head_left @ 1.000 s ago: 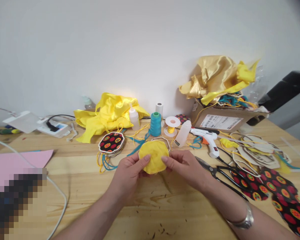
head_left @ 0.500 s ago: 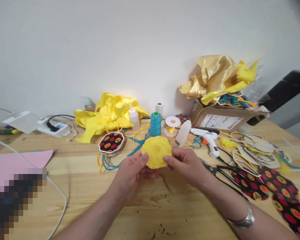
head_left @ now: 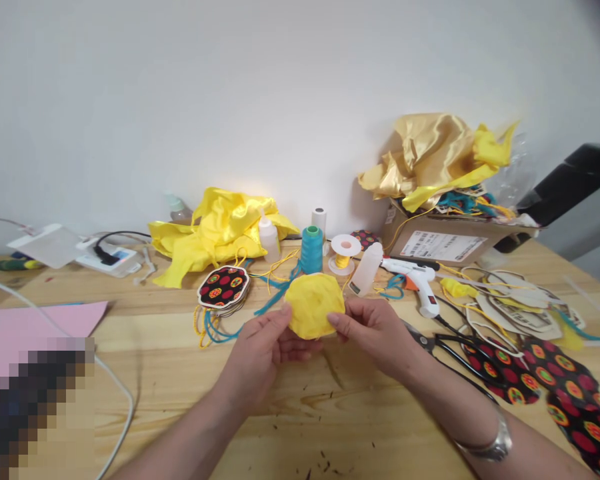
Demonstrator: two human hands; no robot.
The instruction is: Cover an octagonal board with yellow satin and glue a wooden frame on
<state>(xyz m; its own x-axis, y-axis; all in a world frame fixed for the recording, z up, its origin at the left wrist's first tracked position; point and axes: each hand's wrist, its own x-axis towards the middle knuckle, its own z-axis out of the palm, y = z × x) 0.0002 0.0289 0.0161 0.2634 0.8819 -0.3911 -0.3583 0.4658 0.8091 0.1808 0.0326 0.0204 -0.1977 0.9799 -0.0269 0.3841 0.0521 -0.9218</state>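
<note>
Between my hands is a yellow fabric-covered piece (head_left: 314, 303), roughly round with a scalloped edge, its face towards me. My left hand (head_left: 265, 340) grips its left edge, the fingers partly hidden behind and below it. On the right edge, my right hand (head_left: 367, 330) pinches it with the thumb in front. Just beyond it stand a teal thread cone (head_left: 311, 250), a white spool with yellow cord (head_left: 344, 253) and a translucent squeeze bottle (head_left: 366, 270). A stack of patterned scalloped pieces (head_left: 224, 288) with cords lies to the left.
A white glue gun (head_left: 420, 283), black-handled scissors (head_left: 460, 350) and patterned fabric pieces (head_left: 560, 367) lie on the right. Yellow satin (head_left: 215, 230) is heaped at the back. A cardboard box (head_left: 437, 240) stands back right. A white cable (head_left: 123, 383) crosses the left side.
My left thumb has slid off the front of the yellow piece towards its left edge. My right hand's pinch looks the same.
</note>
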